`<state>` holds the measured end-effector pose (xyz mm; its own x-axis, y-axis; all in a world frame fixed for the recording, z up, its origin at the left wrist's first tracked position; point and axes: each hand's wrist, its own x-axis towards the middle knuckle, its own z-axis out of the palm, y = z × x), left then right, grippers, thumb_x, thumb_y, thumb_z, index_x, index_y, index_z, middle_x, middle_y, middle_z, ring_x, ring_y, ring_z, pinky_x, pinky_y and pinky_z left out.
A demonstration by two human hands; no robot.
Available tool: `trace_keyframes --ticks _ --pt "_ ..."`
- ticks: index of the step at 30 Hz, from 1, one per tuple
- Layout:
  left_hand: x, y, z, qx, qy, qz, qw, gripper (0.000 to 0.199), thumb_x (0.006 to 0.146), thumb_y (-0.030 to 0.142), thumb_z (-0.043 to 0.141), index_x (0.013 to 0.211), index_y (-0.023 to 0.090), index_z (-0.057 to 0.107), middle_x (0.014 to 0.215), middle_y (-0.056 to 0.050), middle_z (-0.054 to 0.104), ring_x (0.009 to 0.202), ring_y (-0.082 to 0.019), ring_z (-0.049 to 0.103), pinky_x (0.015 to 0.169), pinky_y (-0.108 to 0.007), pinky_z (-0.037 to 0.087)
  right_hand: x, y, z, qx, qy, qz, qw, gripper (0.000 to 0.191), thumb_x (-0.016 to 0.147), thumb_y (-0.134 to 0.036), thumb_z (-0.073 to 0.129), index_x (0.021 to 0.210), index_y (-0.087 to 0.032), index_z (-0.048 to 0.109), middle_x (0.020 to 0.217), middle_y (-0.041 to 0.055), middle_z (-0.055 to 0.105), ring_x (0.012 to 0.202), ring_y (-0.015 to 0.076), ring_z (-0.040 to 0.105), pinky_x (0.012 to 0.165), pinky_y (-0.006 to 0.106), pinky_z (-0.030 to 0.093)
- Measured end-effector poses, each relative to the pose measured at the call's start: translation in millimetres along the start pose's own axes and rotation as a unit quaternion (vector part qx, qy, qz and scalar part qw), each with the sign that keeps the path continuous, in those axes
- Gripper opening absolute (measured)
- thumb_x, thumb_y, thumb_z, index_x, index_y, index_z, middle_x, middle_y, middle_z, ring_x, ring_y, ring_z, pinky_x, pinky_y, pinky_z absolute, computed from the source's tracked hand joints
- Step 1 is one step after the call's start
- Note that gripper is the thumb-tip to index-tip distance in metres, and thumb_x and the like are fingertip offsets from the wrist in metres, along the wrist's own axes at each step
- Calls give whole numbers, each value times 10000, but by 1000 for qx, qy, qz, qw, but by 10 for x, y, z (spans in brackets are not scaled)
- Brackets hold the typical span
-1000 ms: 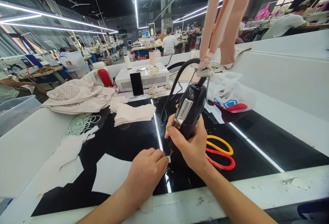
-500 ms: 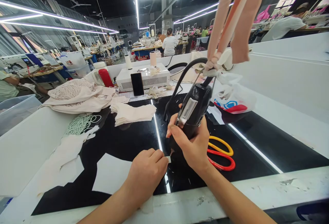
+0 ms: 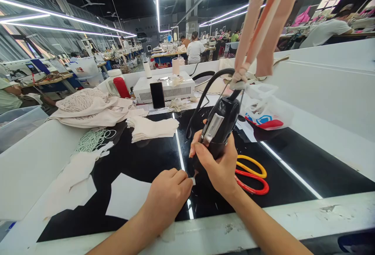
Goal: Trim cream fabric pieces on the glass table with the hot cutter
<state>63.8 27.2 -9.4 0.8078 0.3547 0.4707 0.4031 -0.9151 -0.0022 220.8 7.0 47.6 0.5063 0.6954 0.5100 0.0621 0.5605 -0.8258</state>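
My right hand [image 3: 219, 161] is wrapped round a black handheld power tool [image 3: 223, 120], which tilts above the black tabletop [image 3: 134, 161]. Pink fabric strips [image 3: 265, 24] hang down to a knot at the tool's top, beside its cable. My left hand [image 3: 171, 188] is closed in a pinch on a small pale piece [image 3: 193, 181], right by the tool's lower tip. Most of that piece is hidden by my fingers. Scissors handles, one yellow [image 3: 258, 163] and one red [image 3: 259, 188], lie right of my right wrist.
White paper [image 3: 125, 196], stacked cream fabric pieces [image 3: 154, 128] and green cord [image 3: 95, 139] lie to the left. Behind are a phone [image 3: 157, 95], a white box [image 3: 181, 85], a red bottle [image 3: 121, 87] and a plastic bag [image 3: 269, 114]. People sit at sewing tables beyond.
The pink strips have swung slightly left, and the tool has shifted slightly left and down. Both hands keep their hold. The small pale piece now looks more tilted at the tool's tip.
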Motion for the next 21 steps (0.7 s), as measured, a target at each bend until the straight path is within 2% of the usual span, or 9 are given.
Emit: trace_keyframes --ticks 4,8,14,21 --pt "-30 -25 -9 -20 -10 -1 1000 197 1036 96 533 920 194 659 774 3 605 663 -191 531 580 -332 326 12 -10 11 -3 9 -4 1000 237 838 -278 752 922 -259 531 768 -56 636 586 117 605 560 283 550" --pt "-59 -58 -11 -34 -17 -2 999 176 1034 94 543 1007 197 684 816 -2 633 692 -193 567 599 -325 360 6 -66 31 56 8 -11 998 263 826 -244 770 934 -259 530 756 -63 656 544 105 611 522 254 554" --pt "-52 -44 0 -30 -10 -1 1000 187 1025 92 548 946 191 685 803 -4 635 671 -199 554 579 -332 352 -53 -95 5 59 -3 -9 998 302 813 -233 775 1012 -266 549 776 -57 682 545 109 636 526 250 569" --pt "-39 -45 -31 -48 -16 -12 999 179 1034 120 569 949 204 702 814 5 645 682 -189 554 593 -331 387 -99 -93 -5 43 -2 -14 999 262 838 -215 747 999 -268 548 781 -56 687 554 110 646 542 253 582"
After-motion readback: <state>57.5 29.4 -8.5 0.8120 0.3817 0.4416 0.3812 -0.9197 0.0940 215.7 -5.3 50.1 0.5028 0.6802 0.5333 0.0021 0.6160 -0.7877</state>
